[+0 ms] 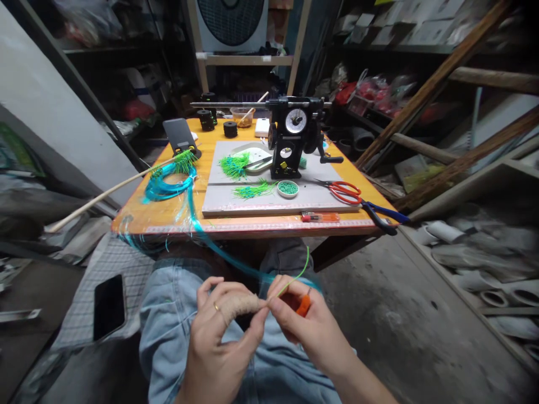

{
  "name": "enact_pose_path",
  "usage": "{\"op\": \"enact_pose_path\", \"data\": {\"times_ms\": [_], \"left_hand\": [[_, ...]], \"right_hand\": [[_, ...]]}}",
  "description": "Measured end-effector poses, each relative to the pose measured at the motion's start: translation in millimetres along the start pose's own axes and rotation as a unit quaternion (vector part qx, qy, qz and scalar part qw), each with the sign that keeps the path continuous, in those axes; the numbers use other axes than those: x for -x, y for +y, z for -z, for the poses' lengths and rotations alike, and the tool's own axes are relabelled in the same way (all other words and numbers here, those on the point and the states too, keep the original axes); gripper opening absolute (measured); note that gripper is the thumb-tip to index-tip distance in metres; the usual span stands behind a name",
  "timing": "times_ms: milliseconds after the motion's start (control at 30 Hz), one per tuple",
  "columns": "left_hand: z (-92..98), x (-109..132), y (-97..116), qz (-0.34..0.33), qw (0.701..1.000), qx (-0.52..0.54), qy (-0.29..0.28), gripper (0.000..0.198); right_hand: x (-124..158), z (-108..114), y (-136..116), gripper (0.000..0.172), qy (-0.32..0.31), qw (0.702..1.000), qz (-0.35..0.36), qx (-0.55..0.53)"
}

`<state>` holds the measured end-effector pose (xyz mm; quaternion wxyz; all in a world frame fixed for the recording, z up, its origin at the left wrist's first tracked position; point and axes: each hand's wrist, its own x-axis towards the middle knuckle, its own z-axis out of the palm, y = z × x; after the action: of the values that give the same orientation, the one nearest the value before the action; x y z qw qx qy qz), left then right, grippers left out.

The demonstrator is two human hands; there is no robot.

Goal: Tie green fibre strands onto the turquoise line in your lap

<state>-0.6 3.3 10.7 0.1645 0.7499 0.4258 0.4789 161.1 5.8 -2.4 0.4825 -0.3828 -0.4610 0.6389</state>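
My left hand (219, 331) is closed around a short beige, twine-wrapped stick (242, 304) held over my lap. My right hand (303, 325) pinches a thin green strand (295, 276) at the stick's tip, and an orange tool (303, 306) shows between its fingers. A blue cord (219, 247) runs from my hands up to a blue coil (162, 188) on the orange table (168, 216). Green tufts (252, 192) lie on a grey mat (252, 202).
A black winding machine with a dial (295, 137) stands on the mat, beside a small dish of green beads (288, 189). Red-handled scissors (343, 192), blue-handled pliers (381, 216) and an orange lighter (320, 217) lie near the table's front. A phone (108, 306) rests at my left.
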Motion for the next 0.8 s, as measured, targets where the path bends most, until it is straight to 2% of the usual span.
{"op": "enact_pose_path", "data": {"times_ms": [133, 333, 500, 633, 800], "left_hand": [[-2.4, 3.6, 3.1, 0.023, 1.000, -0.002, -0.006, 0.023], [-7.6, 6.0, 1.4, 0.047, 0.998, 0.023, 0.019, 0.024], [-9.5, 6.3, 1.3, 0.080, 0.994, 0.066, 0.026, 0.024], [-7.7, 9.3, -0.5, 0.133, 0.985, 0.109, 0.016, 0.020], [1.5, 8.3, -7.8, 0.223, 0.955, 0.194, 0.000, 0.024]], "right_hand": [[0.9, -2.3, -1.2, 0.031, -0.014, 1.000, 0.004, 0.004], [0.8, -2.2, -3.1, 0.025, 0.026, 0.999, 0.027, 0.013], [1.0, 2.4, -0.2, 0.024, 0.026, 0.999, -0.020, -0.034], [-1.1, 3.4, 1.1, 0.029, 0.041, 0.997, -0.038, -0.059], [-3.0, 4.2, -3.7, 0.033, 0.032, 0.997, -0.065, -0.017]]}}
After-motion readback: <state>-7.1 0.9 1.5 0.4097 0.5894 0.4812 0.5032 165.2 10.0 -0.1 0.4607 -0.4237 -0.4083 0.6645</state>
